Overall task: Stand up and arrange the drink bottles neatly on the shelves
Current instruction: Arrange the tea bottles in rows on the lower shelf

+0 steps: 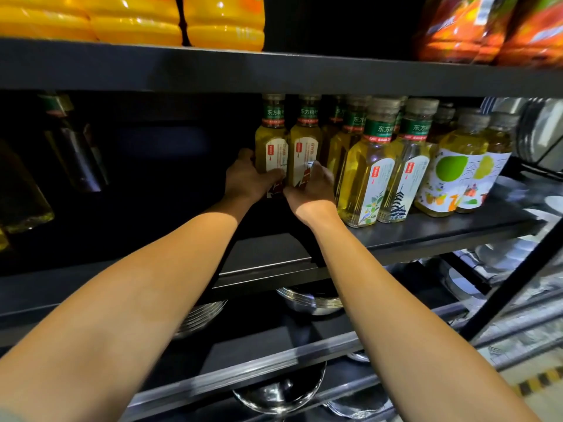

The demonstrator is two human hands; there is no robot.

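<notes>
Reaching deep onto the middle shelf [426, 236], both hands gripped upright tea bottles near its back. The left hand [243, 178] curled round the left bottle [271, 147], fingers across its label; the right hand [310, 187] curled round the bottle beside it [304, 150]. More tea bottles [365, 178] stood in rows just right, then two fruit-label bottles [451, 178]. Orange jugs [225, 22] sat on the shelf above, metal bowls [310, 300] below.
</notes>
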